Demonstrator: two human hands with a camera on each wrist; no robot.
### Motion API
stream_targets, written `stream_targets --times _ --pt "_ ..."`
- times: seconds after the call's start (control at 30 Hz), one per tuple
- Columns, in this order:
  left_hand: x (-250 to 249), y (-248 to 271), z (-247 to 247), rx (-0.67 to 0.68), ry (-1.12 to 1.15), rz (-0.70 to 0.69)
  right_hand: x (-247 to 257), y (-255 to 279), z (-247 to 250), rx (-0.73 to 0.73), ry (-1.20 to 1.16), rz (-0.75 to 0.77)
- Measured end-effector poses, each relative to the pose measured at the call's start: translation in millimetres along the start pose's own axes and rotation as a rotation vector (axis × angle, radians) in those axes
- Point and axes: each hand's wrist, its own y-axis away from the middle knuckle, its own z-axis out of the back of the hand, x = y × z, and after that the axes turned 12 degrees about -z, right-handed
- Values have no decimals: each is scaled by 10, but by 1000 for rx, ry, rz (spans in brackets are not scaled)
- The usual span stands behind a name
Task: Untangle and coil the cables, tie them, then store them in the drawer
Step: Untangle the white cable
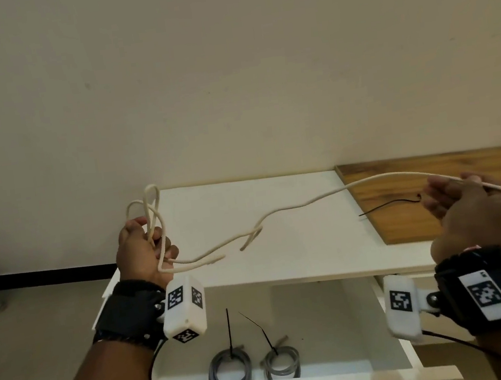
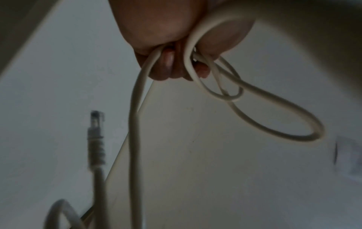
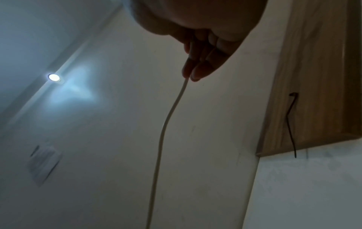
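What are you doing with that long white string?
It is a white cable, and a person is winding it up. The left hand grips a few loops already made. The right hand holds the far end out to the side, so the cable hangs stretched between them above the white cabinet top. Two grey coils already lie tied in the open drawer below. One black tie waits on the wooden top.

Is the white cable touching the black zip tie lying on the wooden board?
Apart. In the head view the white cable hangs in the air between both hands, passing above the black zip tie, which lies flat on the wooden board.
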Motion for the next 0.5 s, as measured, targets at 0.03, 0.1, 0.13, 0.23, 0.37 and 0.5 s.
stream_targets --times 0.03,0.1,0.13,0.23,0.37,0.5 --pt "-17 12 -20 47 44 24 13 22 -2 35 -1 5" --pt "-40 104 -115 183 116 94 -9 115 -50 147 46 61" --pt "-53 187 -182 267 154 144 -42 195 -90 227 86 108" --pt "-82 493 -396 507 267 279 -186 488 -205 484 291 269" --pt "-125 881 -589 724 368 397 -421 775 -235 770 636 415" --pt "-224 982 -655 690 422 315 -621 798 -239 1115 889 177"
